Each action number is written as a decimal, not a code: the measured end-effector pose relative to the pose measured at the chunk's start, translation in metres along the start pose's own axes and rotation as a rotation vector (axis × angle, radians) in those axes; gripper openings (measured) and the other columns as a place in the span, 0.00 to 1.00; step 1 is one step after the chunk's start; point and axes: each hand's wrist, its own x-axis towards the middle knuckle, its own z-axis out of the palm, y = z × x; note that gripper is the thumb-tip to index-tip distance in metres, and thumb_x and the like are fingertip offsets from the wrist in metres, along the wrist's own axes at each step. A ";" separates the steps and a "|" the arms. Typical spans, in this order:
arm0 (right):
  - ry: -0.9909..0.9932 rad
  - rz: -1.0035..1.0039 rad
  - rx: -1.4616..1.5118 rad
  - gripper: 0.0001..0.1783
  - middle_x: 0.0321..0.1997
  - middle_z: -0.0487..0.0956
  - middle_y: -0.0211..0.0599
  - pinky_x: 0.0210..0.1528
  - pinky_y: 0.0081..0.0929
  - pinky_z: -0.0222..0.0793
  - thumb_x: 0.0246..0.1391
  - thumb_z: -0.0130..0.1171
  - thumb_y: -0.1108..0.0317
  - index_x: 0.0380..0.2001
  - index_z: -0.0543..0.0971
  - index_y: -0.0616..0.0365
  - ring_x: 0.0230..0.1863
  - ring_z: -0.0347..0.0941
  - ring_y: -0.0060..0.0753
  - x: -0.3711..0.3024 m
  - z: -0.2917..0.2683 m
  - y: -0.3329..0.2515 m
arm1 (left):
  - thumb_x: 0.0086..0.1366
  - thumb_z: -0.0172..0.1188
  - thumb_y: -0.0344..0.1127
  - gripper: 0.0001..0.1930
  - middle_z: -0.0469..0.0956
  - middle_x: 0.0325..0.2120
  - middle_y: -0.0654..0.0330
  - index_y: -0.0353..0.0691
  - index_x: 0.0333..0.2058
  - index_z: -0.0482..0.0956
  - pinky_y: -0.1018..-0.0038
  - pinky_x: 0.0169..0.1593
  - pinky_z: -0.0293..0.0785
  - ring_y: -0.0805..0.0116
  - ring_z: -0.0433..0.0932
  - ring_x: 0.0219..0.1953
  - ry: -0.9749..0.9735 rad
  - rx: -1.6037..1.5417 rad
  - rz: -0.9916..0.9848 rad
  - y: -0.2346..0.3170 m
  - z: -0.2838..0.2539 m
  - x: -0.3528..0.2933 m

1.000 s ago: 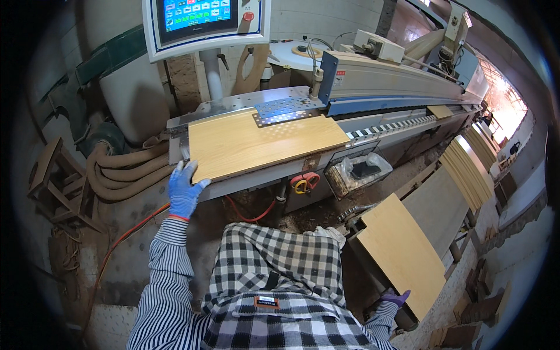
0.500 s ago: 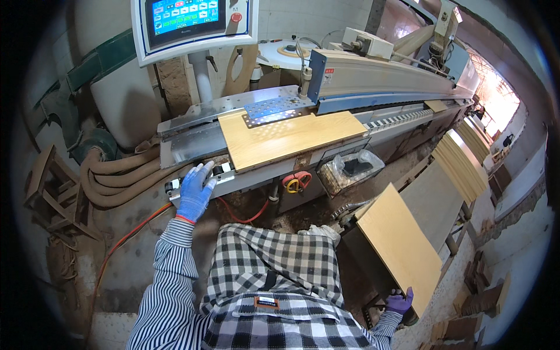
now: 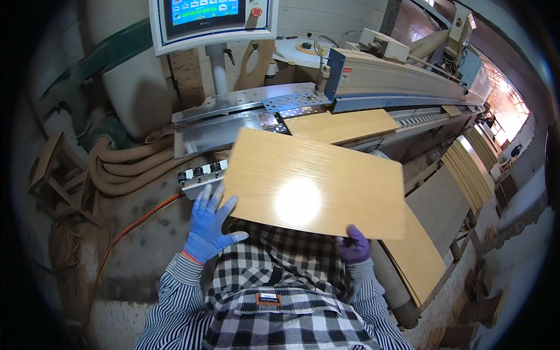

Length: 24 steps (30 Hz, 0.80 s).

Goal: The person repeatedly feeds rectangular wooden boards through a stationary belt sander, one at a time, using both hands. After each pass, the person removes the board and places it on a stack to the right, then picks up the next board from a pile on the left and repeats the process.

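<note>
Head view has you holding one light wooden panel (image 3: 312, 186) flat in front of your chest, above the machine's near edge. Your right hand (image 3: 353, 245), in a purple glove, grips the panel's near right edge with the fingers curled round it. Your left hand (image 3: 209, 224), in a blue glove, is spread wide open at the panel's near left corner, fingertips just at its edge; you have no grip on it there.

Beyond the panel, a second panel (image 3: 341, 125) lies on the machine's feed track (image 3: 233, 125), partly under the long beige housing (image 3: 402, 76). To your right, a stack of matching panels (image 3: 417, 256) sits low beside you, and another stack (image 3: 466, 169) lies farther off. That makes two loose panels and two stacks.

A control screen (image 3: 204, 11) with a red round button (image 3: 255, 11) hangs above the track. A small red label (image 3: 347, 70) sits on the housing's blue end. Tan hoses (image 3: 125, 166) coil at your left, and an orange cable (image 3: 134, 224) runs along the floor.
</note>
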 end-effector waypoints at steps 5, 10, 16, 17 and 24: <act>-0.143 0.117 -0.320 0.13 0.41 0.76 0.37 0.33 0.27 0.71 0.60 0.53 0.70 0.47 0.71 0.59 0.36 0.72 0.31 0.056 0.072 0.040 | 0.51 0.61 0.67 0.39 0.65 0.59 0.46 0.42 0.53 0.74 0.51 0.67 0.50 0.44 0.56 0.65 0.071 0.121 -0.211 -0.035 -0.007 -0.034; -0.317 0.506 0.181 0.12 0.37 0.77 0.39 0.33 0.23 0.72 0.61 0.54 0.67 0.45 0.72 0.61 0.35 0.75 0.30 0.105 0.114 0.065 | 0.50 0.69 0.56 0.35 0.70 0.55 0.45 0.38 0.51 0.75 0.53 0.61 0.62 0.42 0.63 0.62 0.186 0.042 -0.331 -0.067 -0.015 -0.044; -0.189 0.235 -0.075 0.18 0.51 0.77 0.44 0.47 0.28 0.76 0.62 0.52 0.67 0.51 0.71 0.67 0.46 0.78 0.33 0.120 0.070 0.063 | 0.50 0.69 0.54 0.34 0.70 0.56 0.46 0.39 0.51 0.76 0.57 0.60 0.65 0.46 0.64 0.62 0.175 0.123 -0.469 -0.097 0.001 -0.016; -0.264 -0.121 -0.694 0.16 0.48 0.79 0.45 0.47 0.28 0.75 0.61 0.53 0.68 0.49 0.73 0.67 0.46 0.78 0.35 0.124 0.035 0.057 | 0.50 0.69 0.55 0.34 0.70 0.56 0.46 0.39 0.51 0.76 0.57 0.60 0.65 0.46 0.64 0.62 0.167 0.127 -0.470 -0.101 0.003 -0.008; 0.178 -0.348 -2.079 0.24 0.51 0.77 0.41 0.53 0.42 0.69 0.48 0.60 0.62 0.50 0.75 0.54 0.51 0.73 0.51 0.098 -0.110 -0.040 | 0.52 0.67 0.56 0.34 0.68 0.58 0.47 0.40 0.53 0.75 0.60 0.62 0.62 0.47 0.62 0.63 0.133 0.125 -0.491 -0.120 0.016 0.023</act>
